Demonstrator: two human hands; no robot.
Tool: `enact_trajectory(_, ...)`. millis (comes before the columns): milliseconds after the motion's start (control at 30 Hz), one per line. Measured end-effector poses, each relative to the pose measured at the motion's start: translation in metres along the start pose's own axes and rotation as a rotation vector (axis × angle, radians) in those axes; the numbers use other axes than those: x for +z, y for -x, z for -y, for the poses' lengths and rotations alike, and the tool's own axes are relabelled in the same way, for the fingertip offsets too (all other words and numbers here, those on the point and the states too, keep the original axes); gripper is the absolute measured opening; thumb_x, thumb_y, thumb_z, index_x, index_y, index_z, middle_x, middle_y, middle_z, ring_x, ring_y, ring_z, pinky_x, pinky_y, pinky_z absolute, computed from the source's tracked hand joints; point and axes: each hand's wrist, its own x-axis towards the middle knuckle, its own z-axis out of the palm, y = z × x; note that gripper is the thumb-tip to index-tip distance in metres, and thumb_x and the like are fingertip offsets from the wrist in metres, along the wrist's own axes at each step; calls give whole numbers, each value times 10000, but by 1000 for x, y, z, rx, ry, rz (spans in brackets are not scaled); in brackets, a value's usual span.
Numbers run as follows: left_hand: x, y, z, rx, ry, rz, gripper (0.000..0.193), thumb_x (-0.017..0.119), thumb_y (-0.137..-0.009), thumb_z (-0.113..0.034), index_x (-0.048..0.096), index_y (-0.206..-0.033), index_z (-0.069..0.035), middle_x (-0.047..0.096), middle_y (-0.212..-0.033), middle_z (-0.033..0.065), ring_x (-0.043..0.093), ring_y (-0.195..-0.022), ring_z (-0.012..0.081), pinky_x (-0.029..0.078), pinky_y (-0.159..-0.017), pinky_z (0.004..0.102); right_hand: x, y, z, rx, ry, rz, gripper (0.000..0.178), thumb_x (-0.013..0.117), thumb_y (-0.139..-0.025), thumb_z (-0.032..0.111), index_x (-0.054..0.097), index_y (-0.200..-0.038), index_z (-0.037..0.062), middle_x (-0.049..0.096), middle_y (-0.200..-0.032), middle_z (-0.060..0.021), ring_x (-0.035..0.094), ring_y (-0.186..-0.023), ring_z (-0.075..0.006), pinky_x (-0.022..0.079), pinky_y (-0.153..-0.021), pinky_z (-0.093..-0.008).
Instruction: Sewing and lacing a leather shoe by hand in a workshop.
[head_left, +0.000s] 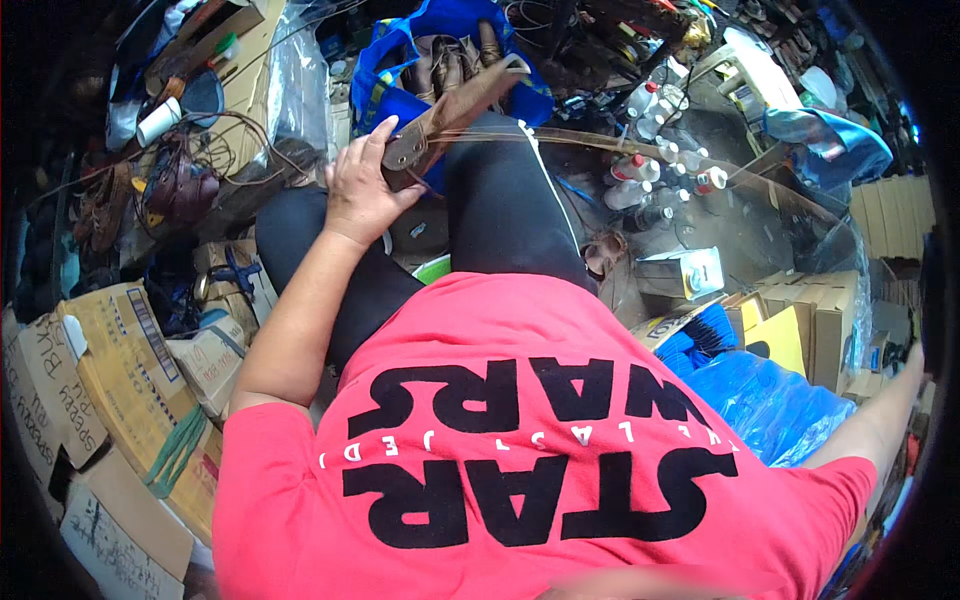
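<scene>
1. L hand (365, 185): fingers bent, thumb apart from them, gripping near end of brown leather shoe w/ small eyelets (425, 130).
2. Shoe loc: up btwn the knees, tilted, far tip pointing up-right, overlapping opening of bright blue bag (375, 75) in view.
3. Blue bag sits on floor past the knees, w/ brown shoes (440, 60) inside.
4. Long thin brownish strand (620, 143), blurred, runs from shoe to R, above the floor; far end unclear.
5. R hand (914, 362): arm out to far R, hand smeared at dark rim. Can't tell if spread or pinching anything.
6. Clear plastic bottles w/ red or white caps (660, 180) stand/lie in a group on floor, R of R knee.
7. Blue plastic-wrapped bundle (760, 395) is just inboard of R arm.
8. L side: tan cardboard box (125, 345), green bands (178, 448) on its edge nearest the person.
</scene>
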Motion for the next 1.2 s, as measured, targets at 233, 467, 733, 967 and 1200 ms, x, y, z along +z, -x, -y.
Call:
enact_trajectory(233,1,25,-50,-99,446,314,884,789,-705,-425,371,-1394,-63,453,-1313,216,457,-1231,360,363,-1046,416,-2,70,104,-193,209,528,228,605,-820,205,657,-947,23,663,-914,-198,640,-853,-319,487,-727,-435)
enact_trajectory(467,-55,2,-75,118,971,131,199,624,-878,-89,630,-1055,2,640,-976,61,598,-913,132,461,-836,265,-81,252,346,-881,172,866,226,632,-784,182,709,-997,174,690,-1017,-116,650,-992,-290,463,-848,-488)
enact_trajectory(733,-23,-5,-105,314,1121,516,203,598,-897,-191,648,-974,-11,644,-928,94,606,-893,201,455,-823,317,-224,374,477,-1281,-836,659,374,530,-901,172,569,-1267,237,667,-1045,-149,640,-958,-341,482,-821,-455)
enact_trajectory(967,14,-26,-80,206,848,36,108,632,-859,-118,651,-882,-14,618,-840,104,602,-780,233,469,-723,322,-267,441,566,-1066,-1144,668,531,531,-911,454,471,-1303,101,670,-873,-225,645,-843,-401,505,-747,-473)
enact_trajectory(1200,47,-51,-23,-58,591,49,265,684,-830,-204,641,-1013,-15,639,-935,123,635,-829,215,510,-759,320,-208,446,579,-541,-1960,1366,174,650,-887,127,515,-974,61,556,-853,11,545,-732,-87,498,-627,-261)
